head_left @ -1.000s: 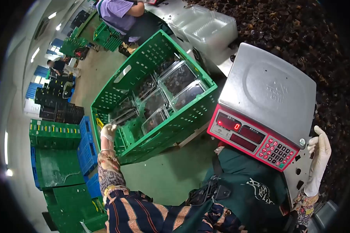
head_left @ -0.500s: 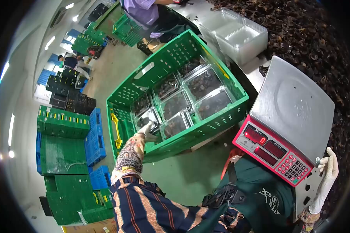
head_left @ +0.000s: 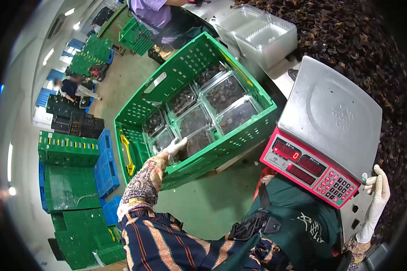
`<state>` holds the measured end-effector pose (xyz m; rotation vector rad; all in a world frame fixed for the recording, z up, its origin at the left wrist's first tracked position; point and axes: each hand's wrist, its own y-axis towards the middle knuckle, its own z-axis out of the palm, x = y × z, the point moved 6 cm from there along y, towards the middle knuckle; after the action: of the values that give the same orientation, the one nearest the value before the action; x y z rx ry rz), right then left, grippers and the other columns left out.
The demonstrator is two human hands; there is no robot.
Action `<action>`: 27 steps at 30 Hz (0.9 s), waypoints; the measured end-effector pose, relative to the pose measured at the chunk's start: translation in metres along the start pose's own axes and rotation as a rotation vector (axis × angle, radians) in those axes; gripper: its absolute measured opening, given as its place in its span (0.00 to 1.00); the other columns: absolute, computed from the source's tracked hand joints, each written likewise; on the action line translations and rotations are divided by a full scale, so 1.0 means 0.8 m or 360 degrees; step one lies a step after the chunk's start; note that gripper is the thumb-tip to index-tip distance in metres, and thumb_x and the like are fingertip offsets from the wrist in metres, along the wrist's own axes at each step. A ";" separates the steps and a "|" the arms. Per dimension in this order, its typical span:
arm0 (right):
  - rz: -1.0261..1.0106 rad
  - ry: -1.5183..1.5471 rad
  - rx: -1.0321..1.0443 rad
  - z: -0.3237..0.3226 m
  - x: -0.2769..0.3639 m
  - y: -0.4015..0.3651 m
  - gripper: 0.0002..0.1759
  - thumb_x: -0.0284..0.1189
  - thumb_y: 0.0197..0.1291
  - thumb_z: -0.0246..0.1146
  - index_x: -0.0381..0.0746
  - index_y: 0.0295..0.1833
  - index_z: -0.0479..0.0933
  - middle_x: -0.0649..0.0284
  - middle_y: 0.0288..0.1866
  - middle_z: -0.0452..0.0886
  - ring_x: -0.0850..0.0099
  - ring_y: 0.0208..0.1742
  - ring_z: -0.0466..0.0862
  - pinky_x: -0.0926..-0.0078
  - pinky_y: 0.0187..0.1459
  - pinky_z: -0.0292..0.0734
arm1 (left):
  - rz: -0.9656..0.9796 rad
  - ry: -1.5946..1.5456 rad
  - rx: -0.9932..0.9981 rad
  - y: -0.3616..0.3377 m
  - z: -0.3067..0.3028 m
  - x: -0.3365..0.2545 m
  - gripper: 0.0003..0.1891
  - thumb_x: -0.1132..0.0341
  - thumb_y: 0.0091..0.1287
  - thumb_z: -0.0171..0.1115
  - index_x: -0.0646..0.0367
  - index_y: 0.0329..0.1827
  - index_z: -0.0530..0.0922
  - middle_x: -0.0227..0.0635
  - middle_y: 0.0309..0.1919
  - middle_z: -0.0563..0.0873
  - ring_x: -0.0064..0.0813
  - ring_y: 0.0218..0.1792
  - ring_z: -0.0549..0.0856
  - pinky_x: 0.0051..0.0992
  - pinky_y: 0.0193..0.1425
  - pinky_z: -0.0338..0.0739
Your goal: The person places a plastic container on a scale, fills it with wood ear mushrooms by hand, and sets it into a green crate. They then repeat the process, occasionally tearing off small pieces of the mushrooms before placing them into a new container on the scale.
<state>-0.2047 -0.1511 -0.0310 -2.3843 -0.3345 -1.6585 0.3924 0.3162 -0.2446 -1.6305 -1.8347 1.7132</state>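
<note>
My left hand, in a white glove, lies over the clear lidded boxes in the green crate, its fingers stretched out. Dark frilly pieces fill these boxes, which stand side by side in the crate. My right hand, also gloved, is at the lower right edge of the red scale, fingers loosely bent and apart, beside a small round item. The scale's metal plate is bare, and its display shows 0.
Stacked clear trays stand behind the scale. A heap of dark pieces covers the right side. Behind the crate is a person in purple. Green crates and blue ones stand at the left.
My left hand has shifted from the near left box, its fingers now extended further right over the boxes. The view has moved slightly. My right hand remains beside the scale.
</note>
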 end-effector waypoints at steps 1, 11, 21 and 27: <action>0.0003 0.0024 0.0009 0.001 0.000 -0.001 0.18 0.34 0.72 0.52 0.35 0.60 0.75 0.73 0.30 0.76 0.87 0.27 0.71 0.89 0.29 0.62 | 0.0084 -0.0072 0.0094 0.013 -0.010 0.012 0.46 0.36 0.63 0.56 0.56 0.75 0.51 0.35 0.68 0.68 0.28 0.69 0.63 0.42 0.72 0.52; 0.0085 -0.0007 0.0016 -0.005 -0.012 0.004 0.17 0.33 0.72 0.51 0.38 0.59 0.76 0.73 0.29 0.76 0.87 0.27 0.70 0.89 0.30 0.60 | -0.0005 0.0065 0.0290 -0.038 0.010 -0.035 0.34 0.37 0.62 0.58 0.56 0.59 0.74 0.36 0.55 0.78 0.25 0.53 0.73 0.28 0.62 0.59; 0.0063 0.0052 0.0061 0.005 -0.025 0.005 0.17 0.33 0.72 0.51 0.36 0.59 0.75 0.72 0.28 0.75 0.86 0.26 0.68 0.89 0.28 0.61 | 0.0362 0.0396 -0.0268 0.021 0.012 0.005 0.32 0.35 0.62 0.54 0.61 0.35 0.82 0.35 0.27 0.83 0.31 0.27 0.77 0.30 0.34 0.69; 0.0055 -0.0026 0.0036 -0.001 -0.018 0.003 0.18 0.33 0.72 0.51 0.36 0.60 0.75 0.73 0.28 0.74 0.86 0.28 0.67 0.89 0.31 0.61 | 0.0798 0.1336 -0.0178 -0.129 0.111 -0.146 0.40 0.38 0.67 0.46 0.60 0.73 0.57 0.50 0.72 0.59 0.46 0.73 0.57 0.38 0.75 0.50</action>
<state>-0.2096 -0.1544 -0.0444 -2.3748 -0.3117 -1.6127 0.3160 0.1989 -0.1325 -2.4777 -1.1777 0.7752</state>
